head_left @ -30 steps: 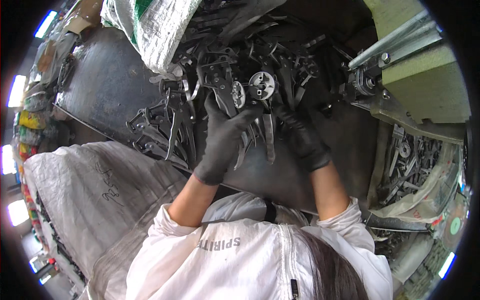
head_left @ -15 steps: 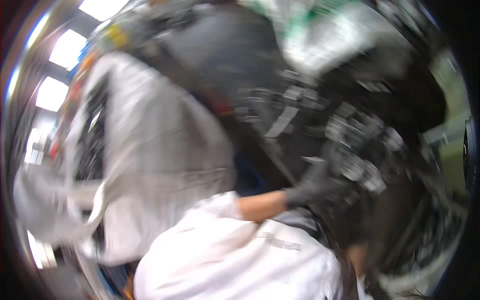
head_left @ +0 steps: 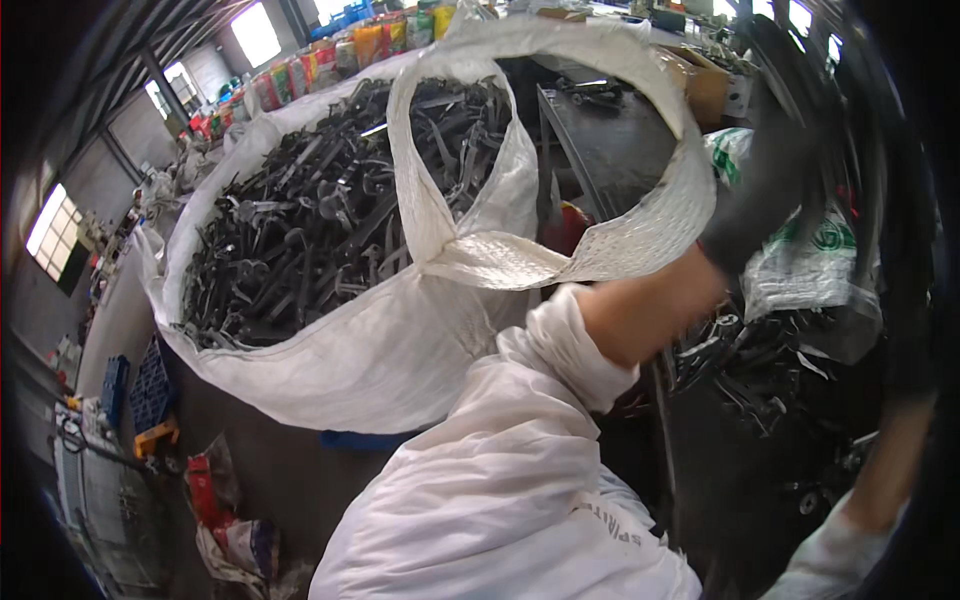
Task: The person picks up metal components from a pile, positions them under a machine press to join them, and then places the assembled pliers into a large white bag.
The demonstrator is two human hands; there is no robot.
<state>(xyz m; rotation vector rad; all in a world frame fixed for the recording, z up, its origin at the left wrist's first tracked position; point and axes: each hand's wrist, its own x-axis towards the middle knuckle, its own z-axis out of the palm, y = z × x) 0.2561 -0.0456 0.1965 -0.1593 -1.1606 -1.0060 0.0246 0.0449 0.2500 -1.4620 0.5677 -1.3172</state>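
Observation:
My left hand (head_left: 765, 195), in a dark glove, is raised on the right side, its forearm passing in front of a white woven strap loop (head_left: 630, 245). Motion smears its fingers. At the far right my right hand (head_left: 908, 345), also dark-gloved, is raised and blurred near the dark rim. Long dark streaks (head_left: 800, 75) rise by both hands; whether they are fingers or held pieces I cannot make out. Left of the loop, a big white woven bag (head_left: 350, 385) is full of slender black plastic parts (head_left: 330, 220). More black parts (head_left: 740, 385) lie below my hands.
A white and green sack (head_left: 815, 275) lies at the right, behind my hands. Beyond the bag is a dark tabletop (head_left: 610, 165) with a cardboard box (head_left: 700, 85). Colourful sacks (head_left: 370, 45) line the back. Blue pallets (head_left: 152, 385) and a red-and-white bag (head_left: 225, 530) are at left.
My view has swung, bringing the filled bag's open top into sight. My left hand has risen from the black parts. My right hand has come up at the far right.

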